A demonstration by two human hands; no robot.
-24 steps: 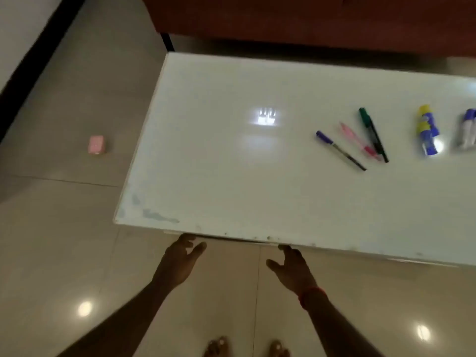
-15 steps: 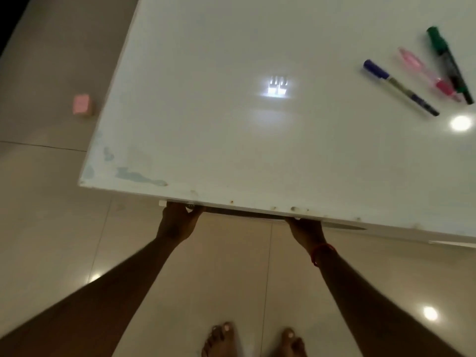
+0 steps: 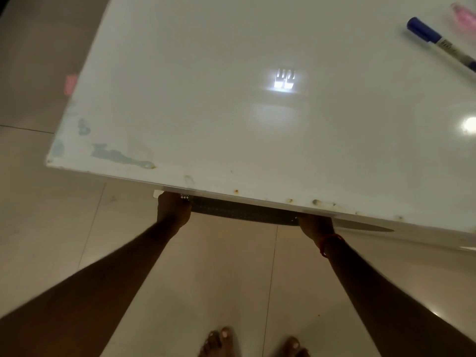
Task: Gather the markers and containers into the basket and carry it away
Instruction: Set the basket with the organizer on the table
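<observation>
Head view puts your left hand [image 3: 173, 211] and right hand [image 3: 316, 225] at the two ends of a dark perforated strip just under the near lip of the white table [image 3: 180, 112]. I take that strip for the rim of the basket [image 3: 242, 214], tucked beneath the tabletop with most of it hidden. Your fingers run under the lip and out of sight, so I cannot tell whether either hand has closed on the rim or only touches it. Get a firm hold at both ends before you pull. Draw the basket straight toward you and keep it level, low enough that the rim does not catch the rusty table edge. Pull evenly with both arms so that it does not twist. Your bare feet stand close below, so step back as it comes free. Nothing is gathered yet: the blue marker [image 3: 438, 43] lies at the far right of the tabletop with the pink marker [image 3: 463, 15] just beyond it, well apart from your hands, and no containers show here. A pink block [image 3: 70, 85] lies on the floor, left of the table.
</observation>
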